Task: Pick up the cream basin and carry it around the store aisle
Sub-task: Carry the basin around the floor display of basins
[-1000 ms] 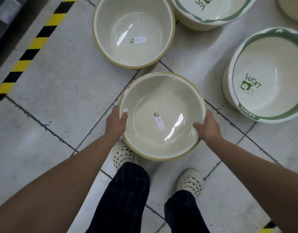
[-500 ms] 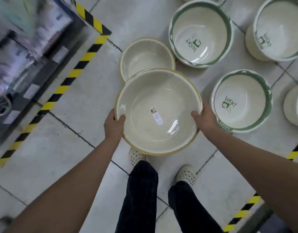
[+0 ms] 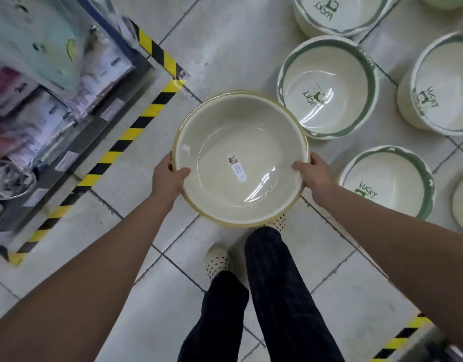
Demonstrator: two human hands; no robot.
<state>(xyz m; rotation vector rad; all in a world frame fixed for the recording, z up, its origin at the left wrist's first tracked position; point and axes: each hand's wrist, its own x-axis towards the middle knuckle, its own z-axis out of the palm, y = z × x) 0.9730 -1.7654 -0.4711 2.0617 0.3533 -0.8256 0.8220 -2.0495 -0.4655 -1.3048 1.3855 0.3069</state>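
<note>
The cream basin [image 3: 225, 137] with a tan rim and a small white label inside is held level above the tiled floor, in front of my body. My left hand [image 3: 167, 178] grips its left rim, thumb over the edge. My right hand [image 3: 315, 175] grips the right rim the same way. My legs in dark trousers and pale perforated shoes show below the basin.
Several cream tubs with green "LUCKY" rims [image 3: 327, 87] stand on the floor at the right. A shelf of packaged goods [image 3: 50, 82] runs along the left, edged by yellow-black hazard tape [image 3: 126, 134]. More tape [image 3: 402, 335] marks the lower right.
The basin has risen off the floor and stays in both hands. My view has swung left: the shelf fills more of the left side, and the second cream basin is out of sight.
</note>
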